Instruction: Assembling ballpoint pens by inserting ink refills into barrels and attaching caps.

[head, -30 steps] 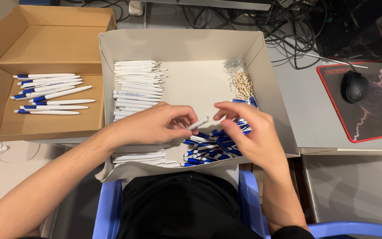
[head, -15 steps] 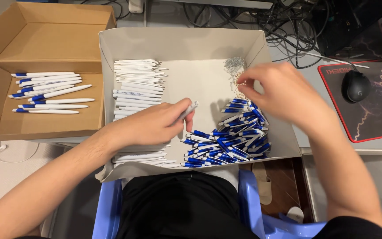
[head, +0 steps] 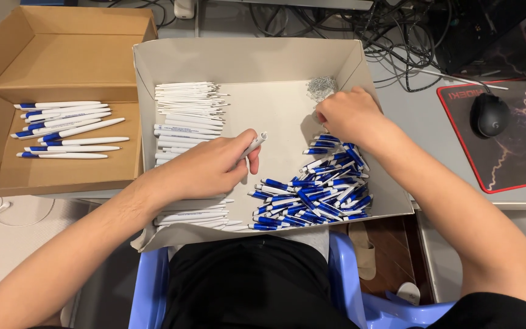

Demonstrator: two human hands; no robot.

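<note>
One white plastic pen barrel is pinched between the thumb and fingers of the left hand, its open end tilted up and to the right, above the middle of the shallow grey cardboard tray. The right hand is placed farther right and farther away, its fingers curled down onto the small heap of silvery metal springs in the tray's far right corner; whether a spring is gripped cannot be told, since the fingertips are hidden. Just near of that hand, a loose pile of blue and white pen parts is spread over the tray's right side. Along the tray's left side, rows of white pen barrels are stacked, partly covered by the left wrist. To the left of the tray, an open brown cardboard box is set, with finished white pens with blue tips laid in a row inside. At the far right, a black computer mouse is seen on a black red-edged mouse mat. Below the tray, a blue plastic chair is visible
</note>
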